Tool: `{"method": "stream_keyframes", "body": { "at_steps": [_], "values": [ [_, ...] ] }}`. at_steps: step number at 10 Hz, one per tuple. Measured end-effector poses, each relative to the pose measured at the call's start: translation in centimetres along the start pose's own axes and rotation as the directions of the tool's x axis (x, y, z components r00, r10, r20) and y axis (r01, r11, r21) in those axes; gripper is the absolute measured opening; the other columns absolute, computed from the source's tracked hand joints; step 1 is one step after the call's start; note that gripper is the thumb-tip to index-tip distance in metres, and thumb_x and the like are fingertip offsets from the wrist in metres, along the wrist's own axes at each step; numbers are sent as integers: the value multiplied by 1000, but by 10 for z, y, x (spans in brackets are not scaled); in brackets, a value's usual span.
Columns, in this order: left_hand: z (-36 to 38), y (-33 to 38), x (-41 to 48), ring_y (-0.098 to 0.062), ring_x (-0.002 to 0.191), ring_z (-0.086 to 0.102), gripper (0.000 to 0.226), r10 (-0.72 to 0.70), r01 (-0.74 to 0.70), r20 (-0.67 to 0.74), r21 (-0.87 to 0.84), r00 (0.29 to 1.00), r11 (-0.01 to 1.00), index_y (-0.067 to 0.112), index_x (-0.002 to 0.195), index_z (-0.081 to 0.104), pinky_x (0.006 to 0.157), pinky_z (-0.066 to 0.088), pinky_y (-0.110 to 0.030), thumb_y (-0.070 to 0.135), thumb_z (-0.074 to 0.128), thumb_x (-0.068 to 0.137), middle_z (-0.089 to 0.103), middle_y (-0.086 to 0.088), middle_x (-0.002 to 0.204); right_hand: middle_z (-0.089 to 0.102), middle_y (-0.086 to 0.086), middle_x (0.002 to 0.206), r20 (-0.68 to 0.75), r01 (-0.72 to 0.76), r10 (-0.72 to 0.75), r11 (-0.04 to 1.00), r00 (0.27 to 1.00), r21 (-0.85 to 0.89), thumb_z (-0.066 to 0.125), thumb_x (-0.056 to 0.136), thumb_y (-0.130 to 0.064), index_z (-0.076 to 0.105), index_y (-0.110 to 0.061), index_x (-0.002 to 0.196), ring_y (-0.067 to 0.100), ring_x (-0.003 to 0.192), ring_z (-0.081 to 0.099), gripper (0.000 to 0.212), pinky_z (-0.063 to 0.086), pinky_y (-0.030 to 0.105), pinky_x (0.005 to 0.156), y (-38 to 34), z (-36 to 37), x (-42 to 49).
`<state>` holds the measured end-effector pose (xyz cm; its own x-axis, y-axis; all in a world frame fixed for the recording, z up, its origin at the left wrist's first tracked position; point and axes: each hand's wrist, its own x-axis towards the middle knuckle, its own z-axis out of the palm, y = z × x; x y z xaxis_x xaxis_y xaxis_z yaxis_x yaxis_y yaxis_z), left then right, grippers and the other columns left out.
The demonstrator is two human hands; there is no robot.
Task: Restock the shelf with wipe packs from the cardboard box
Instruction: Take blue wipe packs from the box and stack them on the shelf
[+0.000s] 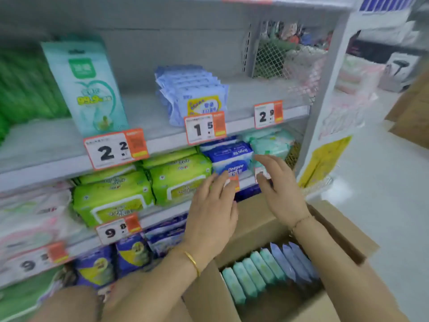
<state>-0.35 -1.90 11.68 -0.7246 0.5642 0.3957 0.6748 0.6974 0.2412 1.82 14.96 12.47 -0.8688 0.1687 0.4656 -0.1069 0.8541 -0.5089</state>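
Note:
An open cardboard box [260,219] stands below me at the bottom right. Inside it stand mint green wipe packs [250,275] and light blue wipe packs [294,263] on edge in a row. My left hand [213,212] and my right hand [278,189] hover above the box, fingers straight, holding nothing, in front of the middle shelf. Just beyond my fingertips lie blue-and-white wipe packs [232,159] and pale green wipe packs [271,142] on that shelf. On the upper shelf [151,112] stands a row of light blue wipe packs [192,94].
A tall mint pack [86,87] leans on the upper shelf at left. Lime green packs [144,187] fill the middle shelf; dark blue packs [132,252] sit below. Price tags line the shelf edges. A wire mesh divider [278,59] closes the shelf's right end. An aisle floor lies to the right.

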Motion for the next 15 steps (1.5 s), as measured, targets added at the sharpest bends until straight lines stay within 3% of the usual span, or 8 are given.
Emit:
{"method": "stream_keyframes", "body": {
  "at_steps": [2, 4, 5, 9, 11, 12, 13, 15],
  "values": [
    [67, 20, -33, -21, 142, 17, 43, -22, 43, 389, -45, 921, 998, 21, 142, 33, 119, 17, -35, 21, 32, 98, 25, 2, 153, 45, 12, 130, 279, -392, 403, 915, 872, -96, 42, 95, -7, 42, -16, 137, 29, 115, 49, 44, 40, 33, 94, 81, 17, -89],
    [130, 36, -35, -20, 140, 18, 42, -18, 64, 543, -66, 840, 996, 21, 140, 34, 115, 23, -36, 18, 36, 97, 28, 4, 151, 45, 14, 127, 407, -607, 676, 734, 614, -305, 42, 96, -15, 52, -18, 117, 28, 109, 51, 24, 43, 36, 93, 160, 65, -133],
    [155, 41, -30, -19, 140, 20, 44, 11, 47, 575, -85, 818, 995, 21, 139, 35, 114, 25, -36, 17, 39, 96, 29, 4, 150, 41, 14, 137, 468, -617, 748, 658, 470, -431, 44, 95, -17, 44, -16, 133, 30, 120, 48, 38, 42, 38, 99, 192, 98, -148],
    [214, 35, -20, -20, 131, 32, 40, 26, 103, 668, -153, 744, 983, 18, 134, 42, 110, 32, -36, 15, 38, 95, 40, 3, 142, 28, 23, 144, 362, -649, 926, 341, 108, -680, 47, 92, -13, 24, -4, 141, 38, 132, 35, 55, 38, 43, 105, 260, 176, -188],
    [223, 36, -20, -20, 128, 36, 37, 2, 145, 678, -160, 735, 976, 17, 130, 44, 107, 34, -36, 16, 38, 94, 45, 3, 137, 19, 18, 147, 376, -593, 923, 349, 83, -726, 51, 92, -13, 30, -3, 140, 36, 129, 36, 54, 38, 42, 105, 270, 184, -197],
    [223, 37, -19, -19, 128, 36, 37, 1, 149, 675, -164, 738, 975, 18, 131, 43, 108, 35, -34, 19, 39, 94, 44, 3, 137, 23, 18, 144, 360, -641, 931, 310, 57, -702, 51, 92, -17, 27, -3, 142, 33, 128, 36, 57, 39, 39, 105, 275, 190, -201],
    [221, 37, -20, -18, 129, 35, 37, -2, 154, 667, -169, 745, 973, 19, 131, 43, 107, 34, -34, 19, 39, 95, 44, 3, 137, 23, 16, 144, 324, -792, 944, 152, -60, -591, 51, 92, -17, 17, -7, 145, 33, 129, 35, 63, 37, 39, 107, 278, 193, -200],
    [217, 36, -22, -16, 130, 35, 38, -10, 172, 663, -180, 749, 969, 20, 134, 41, 108, 33, -32, 20, 38, 96, 43, 4, 139, 33, 12, 147, 304, -874, 938, 2, -167, -486, 42, 95, -17, 28, -15, 145, 29, 135, 32, 52, 29, 37, 111, 313, 213, -213]
  ]
}}
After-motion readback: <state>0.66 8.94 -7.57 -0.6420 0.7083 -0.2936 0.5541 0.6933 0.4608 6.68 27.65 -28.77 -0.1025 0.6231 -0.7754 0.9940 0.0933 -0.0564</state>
